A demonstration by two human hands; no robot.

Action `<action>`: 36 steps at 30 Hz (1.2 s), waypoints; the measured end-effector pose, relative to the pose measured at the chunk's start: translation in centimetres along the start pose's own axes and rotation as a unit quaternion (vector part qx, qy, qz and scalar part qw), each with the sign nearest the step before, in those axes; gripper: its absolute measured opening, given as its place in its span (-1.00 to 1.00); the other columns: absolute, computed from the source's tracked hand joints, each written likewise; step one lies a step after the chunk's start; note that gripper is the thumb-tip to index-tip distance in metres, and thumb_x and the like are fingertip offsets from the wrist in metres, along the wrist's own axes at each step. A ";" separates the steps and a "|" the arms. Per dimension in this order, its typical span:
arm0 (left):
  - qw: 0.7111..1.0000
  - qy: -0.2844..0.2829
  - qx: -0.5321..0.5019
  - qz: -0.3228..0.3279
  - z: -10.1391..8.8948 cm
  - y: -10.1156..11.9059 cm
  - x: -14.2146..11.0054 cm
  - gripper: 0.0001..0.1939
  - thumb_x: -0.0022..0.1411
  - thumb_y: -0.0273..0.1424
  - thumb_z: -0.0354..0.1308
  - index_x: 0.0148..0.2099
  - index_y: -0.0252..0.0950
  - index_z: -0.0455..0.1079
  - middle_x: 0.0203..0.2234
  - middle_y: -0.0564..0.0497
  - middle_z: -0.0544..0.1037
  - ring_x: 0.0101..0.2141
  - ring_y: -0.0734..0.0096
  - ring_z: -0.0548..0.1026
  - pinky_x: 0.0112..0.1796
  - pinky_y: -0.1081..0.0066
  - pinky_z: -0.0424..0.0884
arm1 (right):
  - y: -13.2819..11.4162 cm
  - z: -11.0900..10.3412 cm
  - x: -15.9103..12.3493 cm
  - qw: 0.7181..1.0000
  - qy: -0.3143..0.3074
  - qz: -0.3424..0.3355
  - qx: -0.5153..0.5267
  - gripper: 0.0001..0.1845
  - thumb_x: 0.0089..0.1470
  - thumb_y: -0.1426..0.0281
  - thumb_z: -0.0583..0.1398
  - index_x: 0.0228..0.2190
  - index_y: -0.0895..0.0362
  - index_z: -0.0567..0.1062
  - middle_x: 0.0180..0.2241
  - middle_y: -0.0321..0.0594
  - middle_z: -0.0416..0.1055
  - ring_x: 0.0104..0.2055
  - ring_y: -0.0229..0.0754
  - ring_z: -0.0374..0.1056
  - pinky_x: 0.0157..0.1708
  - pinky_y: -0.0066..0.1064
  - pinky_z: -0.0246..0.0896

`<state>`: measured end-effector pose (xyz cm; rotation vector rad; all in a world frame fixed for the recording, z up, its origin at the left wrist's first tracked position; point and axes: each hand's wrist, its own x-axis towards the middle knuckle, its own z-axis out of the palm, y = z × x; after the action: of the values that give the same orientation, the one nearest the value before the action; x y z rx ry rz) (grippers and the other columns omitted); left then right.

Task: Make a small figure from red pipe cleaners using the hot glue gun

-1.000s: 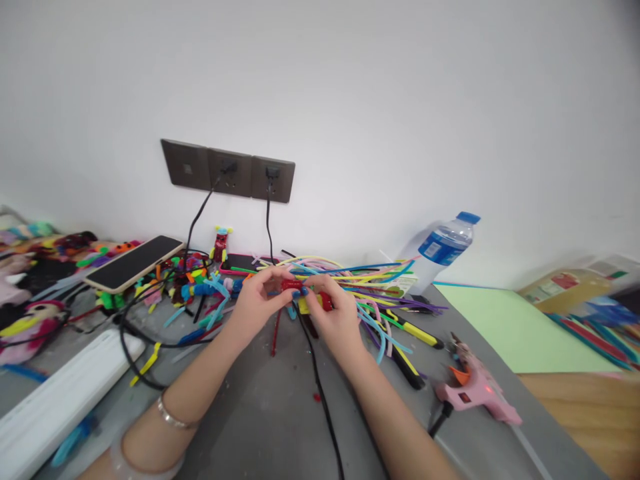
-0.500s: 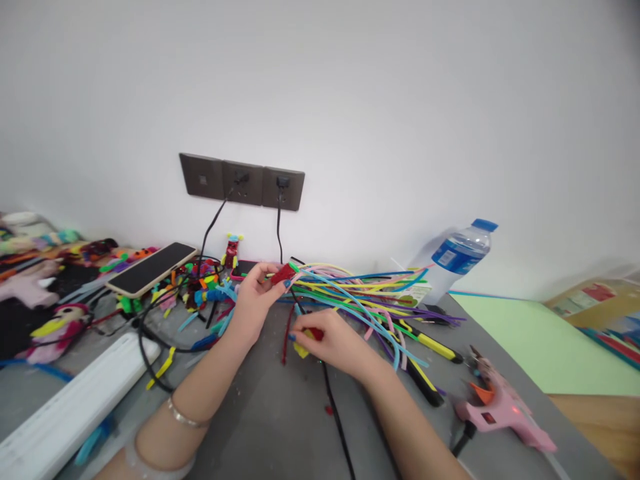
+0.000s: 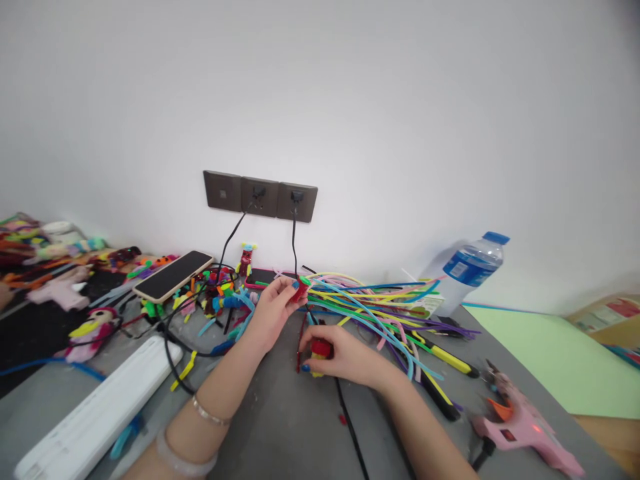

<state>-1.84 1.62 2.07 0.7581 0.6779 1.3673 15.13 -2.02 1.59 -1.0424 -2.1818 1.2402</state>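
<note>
My left hand [image 3: 275, 308] is closed, pinching a small red glittery piece with a green end [image 3: 300, 292] above the table. Lower and to the right, my right hand [image 3: 343, 353] curves its thumb and fingers round a small red and yellow piece [image 3: 321, 349], low over the tabletop. Its exact kind does not show. Just left of those fingers is a thin dark red strip [image 3: 301, 341], like a pipe cleaner. A bundle of coloured pipe cleaners [image 3: 370, 293] lies behind and right of my hands.
A black cable [image 3: 350, 420] runs under my right hand. To the right are a pink glue gun [image 3: 525, 427], cutters with yellow and black handles [image 3: 450, 360] and a water bottle [image 3: 473, 267]. On the left lie a phone [image 3: 175, 275], a white power strip [image 3: 100, 413] and several small figures [image 3: 93, 330].
The view has shifted, so everything sits further right and lower. My right hand's fingers have turned round the red and yellow piece, showing its red top. My left hand still holds its red piece.
</note>
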 end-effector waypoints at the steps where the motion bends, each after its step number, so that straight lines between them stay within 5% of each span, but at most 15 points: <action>1: 1.000 0.001 -0.011 -0.001 0.0 0.1 0.1 -0.67 -0.09 -0.33 0.44 -0.41 -0.29 0.32 -0.47 0.12 0.49 -0.35 0.49 0.51 -0.19 0.39 0.49 | 0.0 0.1 0.1 1.000 0.009 0.004 -0.005 -0.85 -0.03 0.52 0.27 -0.33 0.11 0.51 -0.48 -0.37 0.40 -0.46 -0.28 0.26 -0.47 -0.51 0.13; 9: 0.998 -0.018 -0.058 -0.014 -0.7 0.3 0.4 -0.58 -0.14 -0.47 0.48 -0.24 -0.26 0.36 -0.32 0.08 0.58 -0.26 0.44 0.58 -0.13 0.39 0.47 | 1.0 0.1 0.9 0.975 0.195 -0.056 -0.090 -0.92 0.05 0.44 0.27 -0.34 0.11 0.49 -0.41 -0.32 0.30 -0.47 -0.28 0.16 -0.46 -0.45 0.09; 14: 0.992 -0.076 -0.046 -0.085 -0.3 0.1 -0.3 -0.54 -0.19 -0.45 0.54 -0.27 -0.28 0.37 -0.35 0.07 0.60 -0.31 0.46 0.59 -0.21 0.46 0.48 | 1.5 0.1 1.5 0.941 0.307 -0.083 0.120 -0.68 0.07 0.23 0.27 -0.15 0.08 0.41 -0.41 -0.32 0.30 -0.49 -0.26 0.18 -0.47 -0.42 0.16; 18: 0.984 -0.111 -0.030 -0.133 0.3 -0.2 -0.9 -0.58 -0.20 -0.44 0.55 -0.33 -0.31 0.40 -0.40 0.07 0.58 -0.36 0.50 0.57 -0.27 0.50 0.48 | 0.9 0.2 1.8 0.921 0.300 -0.097 0.229 -0.61 -0.03 0.12 0.35 -0.28 0.06 0.38 -0.39 -0.30 0.36 -0.42 -0.23 0.27 -0.38 -0.40 0.26; 27: 0.971 -0.167 0.008 -0.171 0.1 0.3 -1.1 -0.66 -0.10 -0.37 0.51 -0.33 -0.34 0.44 -0.41 0.02 0.54 -0.39 0.48 0.53 -0.23 0.41 0.49 | 0.6 -0.3 1.4 0.917 0.283 -0.066 0.273 -0.58 -0.13 0.08 0.41 -0.43 0.09 0.39 -0.52 -0.37 0.24 -0.49 -0.27 0.17 -0.47 -0.45 0.19; 36: 0.975 -0.180 0.088 -0.098 -0.1 0.4 -1.0 -0.65 -0.15 -0.43 0.51 -0.36 -0.31 0.40 -0.43 0.08 0.51 -0.35 0.48 0.49 -0.27 0.49 0.38 | -1.8 -3.9 -1.1 0.964 0.242 -0.016 0.106 -0.66 -0.02 0.09 0.35 -0.31 0.08 0.58 -0.46 -0.23 0.48 -0.44 -0.15 0.36 -0.43 -0.32 0.33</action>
<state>-2.24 0.69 2.28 1.0222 0.5714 0.9647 17.69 -1.34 5.12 -1.0795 -1.6510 1.0417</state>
